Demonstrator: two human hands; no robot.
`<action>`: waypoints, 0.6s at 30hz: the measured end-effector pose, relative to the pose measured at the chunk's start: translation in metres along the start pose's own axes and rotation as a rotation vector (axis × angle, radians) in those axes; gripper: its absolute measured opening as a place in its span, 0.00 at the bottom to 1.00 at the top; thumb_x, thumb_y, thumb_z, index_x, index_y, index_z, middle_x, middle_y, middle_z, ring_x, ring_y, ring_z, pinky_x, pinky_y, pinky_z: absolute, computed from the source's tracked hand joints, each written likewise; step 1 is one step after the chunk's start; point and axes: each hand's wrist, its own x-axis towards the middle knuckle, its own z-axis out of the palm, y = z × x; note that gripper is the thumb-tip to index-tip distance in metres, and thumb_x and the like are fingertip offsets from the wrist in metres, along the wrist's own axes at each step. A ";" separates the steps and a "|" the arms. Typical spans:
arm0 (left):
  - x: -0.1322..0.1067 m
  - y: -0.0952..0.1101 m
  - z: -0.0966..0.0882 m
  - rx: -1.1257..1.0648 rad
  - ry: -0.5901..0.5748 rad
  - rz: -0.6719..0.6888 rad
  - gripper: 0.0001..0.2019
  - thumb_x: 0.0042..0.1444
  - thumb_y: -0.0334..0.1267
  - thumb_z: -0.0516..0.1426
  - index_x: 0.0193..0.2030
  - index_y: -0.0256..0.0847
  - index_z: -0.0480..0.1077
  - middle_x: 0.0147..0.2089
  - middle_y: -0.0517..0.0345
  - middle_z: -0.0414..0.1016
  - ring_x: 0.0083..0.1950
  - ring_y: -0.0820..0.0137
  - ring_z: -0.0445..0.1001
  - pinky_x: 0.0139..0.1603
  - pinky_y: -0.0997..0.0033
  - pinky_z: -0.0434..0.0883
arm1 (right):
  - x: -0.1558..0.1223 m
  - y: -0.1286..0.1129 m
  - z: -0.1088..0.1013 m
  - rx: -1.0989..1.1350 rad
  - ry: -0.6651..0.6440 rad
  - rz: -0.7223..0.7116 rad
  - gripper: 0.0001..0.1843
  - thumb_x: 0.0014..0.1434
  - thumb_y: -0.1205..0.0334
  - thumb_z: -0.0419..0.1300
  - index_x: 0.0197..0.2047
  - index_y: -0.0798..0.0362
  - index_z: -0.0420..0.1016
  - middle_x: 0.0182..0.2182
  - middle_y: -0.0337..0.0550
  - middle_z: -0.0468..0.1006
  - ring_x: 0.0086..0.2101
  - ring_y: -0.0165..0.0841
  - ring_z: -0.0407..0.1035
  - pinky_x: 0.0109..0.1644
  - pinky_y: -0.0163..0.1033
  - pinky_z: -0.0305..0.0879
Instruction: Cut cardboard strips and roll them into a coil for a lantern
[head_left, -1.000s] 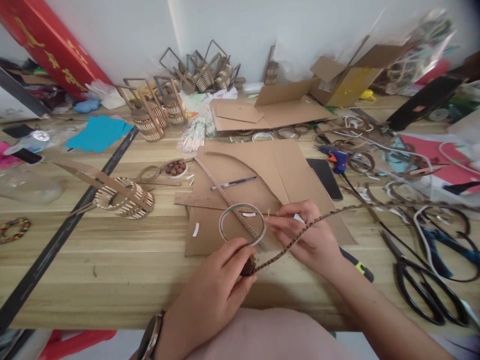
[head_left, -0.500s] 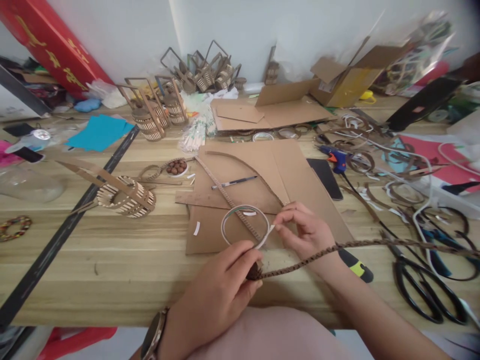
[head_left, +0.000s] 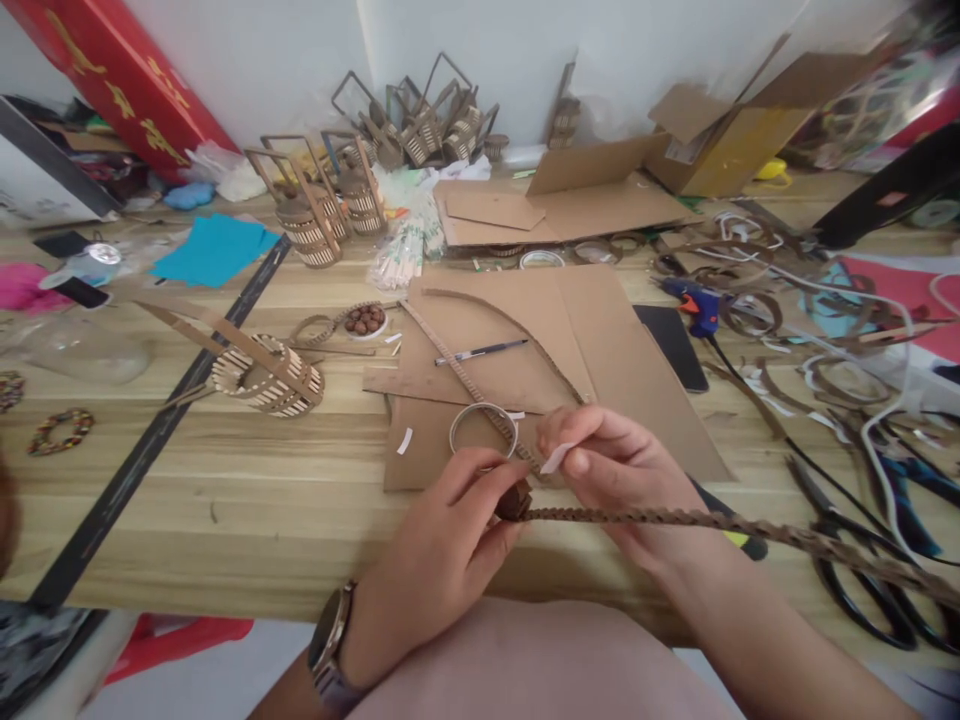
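Observation:
My left hand (head_left: 442, 550) pinches the small rolled end (head_left: 514, 501) of a long corrugated cardboard strip (head_left: 720, 525), which runs off to the right over the table. My right hand (head_left: 622, 480) is closed beside it, thumb and fingers nipping a small white piece of tape backing (head_left: 556, 458). Just behind both hands a ring of double-sided tape (head_left: 484, 428) lies on a stack of brown cardboard sheets (head_left: 600, 350), across a thin cardboard strip. A pen (head_left: 480, 352) rests further back on the cardboard.
Black scissors (head_left: 862, 570) and blue-handled pliers lie at the right among cardboard rings. A blue glue gun (head_left: 694, 300) and black phone (head_left: 671, 345) sit behind them. A slatted cardboard basket (head_left: 266, 372) lies at left, more baskets and an open box (head_left: 720, 140) stand near the wall.
My right hand lifted off the tape ring with a white strip of backing pinched in it. The cardboard strip swung down toward the right. The view shifted slightly.

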 end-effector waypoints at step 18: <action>-0.002 0.001 0.000 -0.158 0.072 0.017 0.10 0.64 0.32 0.59 0.51 0.42 0.66 0.48 0.55 0.70 0.44 0.72 0.74 0.45 0.75 0.76 | -0.006 0.018 -0.008 0.299 -0.341 0.240 0.06 0.54 0.64 0.72 0.34 0.48 0.80 0.29 0.35 0.76 0.30 0.26 0.69 0.34 0.30 0.67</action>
